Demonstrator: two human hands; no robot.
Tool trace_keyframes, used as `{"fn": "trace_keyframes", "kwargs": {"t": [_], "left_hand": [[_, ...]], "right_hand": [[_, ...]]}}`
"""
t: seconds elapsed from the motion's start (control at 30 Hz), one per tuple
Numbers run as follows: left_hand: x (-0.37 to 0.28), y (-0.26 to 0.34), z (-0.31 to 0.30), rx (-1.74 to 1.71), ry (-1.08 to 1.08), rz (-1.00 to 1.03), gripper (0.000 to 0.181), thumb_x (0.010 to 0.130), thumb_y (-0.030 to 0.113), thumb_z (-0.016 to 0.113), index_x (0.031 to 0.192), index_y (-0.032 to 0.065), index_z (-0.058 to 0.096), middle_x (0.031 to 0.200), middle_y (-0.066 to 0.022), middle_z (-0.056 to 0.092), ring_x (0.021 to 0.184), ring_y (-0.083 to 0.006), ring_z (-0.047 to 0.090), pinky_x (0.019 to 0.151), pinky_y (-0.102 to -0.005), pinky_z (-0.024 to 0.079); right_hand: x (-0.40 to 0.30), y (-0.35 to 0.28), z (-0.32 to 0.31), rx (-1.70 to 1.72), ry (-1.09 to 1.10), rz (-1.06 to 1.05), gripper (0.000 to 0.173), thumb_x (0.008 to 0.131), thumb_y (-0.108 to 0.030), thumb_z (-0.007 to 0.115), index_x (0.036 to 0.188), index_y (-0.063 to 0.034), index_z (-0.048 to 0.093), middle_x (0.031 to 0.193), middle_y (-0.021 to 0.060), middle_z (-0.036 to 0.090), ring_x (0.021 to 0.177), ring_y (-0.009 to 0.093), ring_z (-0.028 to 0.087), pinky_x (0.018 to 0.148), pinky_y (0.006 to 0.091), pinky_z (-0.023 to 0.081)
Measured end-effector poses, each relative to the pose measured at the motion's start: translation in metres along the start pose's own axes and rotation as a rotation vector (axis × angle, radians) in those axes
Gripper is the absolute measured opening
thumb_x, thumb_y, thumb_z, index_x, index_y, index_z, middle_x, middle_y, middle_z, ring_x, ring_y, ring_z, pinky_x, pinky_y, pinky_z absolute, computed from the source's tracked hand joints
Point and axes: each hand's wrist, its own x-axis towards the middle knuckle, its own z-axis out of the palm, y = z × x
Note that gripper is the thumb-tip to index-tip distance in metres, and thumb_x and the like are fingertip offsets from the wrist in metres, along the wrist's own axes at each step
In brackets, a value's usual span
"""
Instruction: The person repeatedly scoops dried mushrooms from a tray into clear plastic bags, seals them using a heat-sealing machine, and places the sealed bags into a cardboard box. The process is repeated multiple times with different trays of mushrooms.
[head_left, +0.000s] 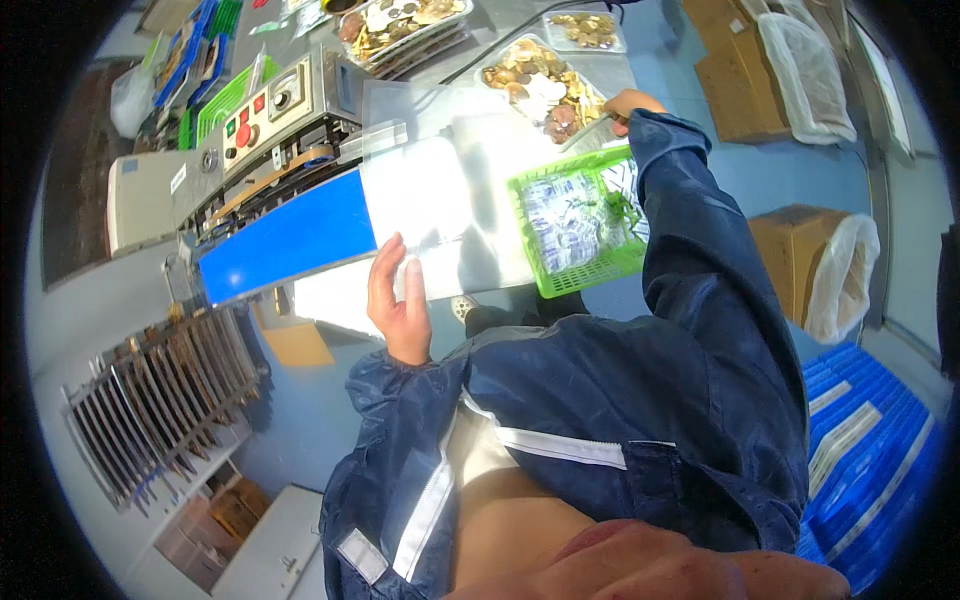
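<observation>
My left hand (401, 304) is raised at the near edge of the bright worktable, fingers apart, beside the end of a blue conveyor belt (292, 236). A clear plastic sheet (412, 172) lies over the table just beyond it. My right hand (626, 109) reaches to the far right and grips a thin flat item (589, 135), its kind unclear, beside a tray of mixed dried pieces (536, 82). Below my right forearm a green plastic basket (544, 281) holds many small printed packets (566, 217) and some green strips; the sleeve hides part of it.
A sealing machine with a control panel (262, 112) stands at the left of the table. More filled trays (405, 30) sit at the back. Cardboard boxes with plastic liners (795, 255) and stacked blue crates (870, 442) stand right. A metal rack (165, 397) is at lower left.
</observation>
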Motion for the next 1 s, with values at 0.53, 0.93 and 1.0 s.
{"fn": "trace_keyframes", "kwargs": {"t": [0.53,0.93,1.0], "left_hand": [[0.007,0.039,0.056,0.218,0.014,0.025,0.026,0.092,0.012,0.065,0.113,-0.0016,0.061,0.118,-0.0179,0.063,0.108,-0.0318,0.061,0.093,-0.0378,0.047],[0.033,0.060,0.060,0.190,0.063,0.068,0.036,0.089,0.029,0.068,0.107,-0.0017,0.063,0.100,-0.0223,0.066,0.094,-0.0373,0.064,0.082,-0.0409,0.050],[0.023,0.063,0.055,0.181,0.047,0.110,0.035,0.090,0.030,0.066,0.107,-0.0013,0.064,0.100,-0.0224,0.066,0.094,-0.0373,0.063,0.082,-0.0412,0.050]], "right_hand": [[-0.191,0.070,-0.069,1.074,0.584,-0.755,0.015,0.097,-0.016,0.058,0.095,-0.0014,0.057,0.092,0.0065,0.062,0.079,0.013,0.062,0.066,0.0247,0.053],[-0.307,0.130,0.090,1.385,-0.592,-0.536,0.016,0.097,-0.023,0.055,0.098,-0.0075,0.056,0.091,0.0019,0.062,0.077,0.010,0.059,0.067,0.0241,0.048],[-0.307,0.147,0.101,1.410,-0.501,-0.494,0.014,0.098,-0.021,0.054,0.099,-0.0067,0.056,0.093,0.0046,0.063,0.078,0.011,0.061,0.065,0.0262,0.051]]}}
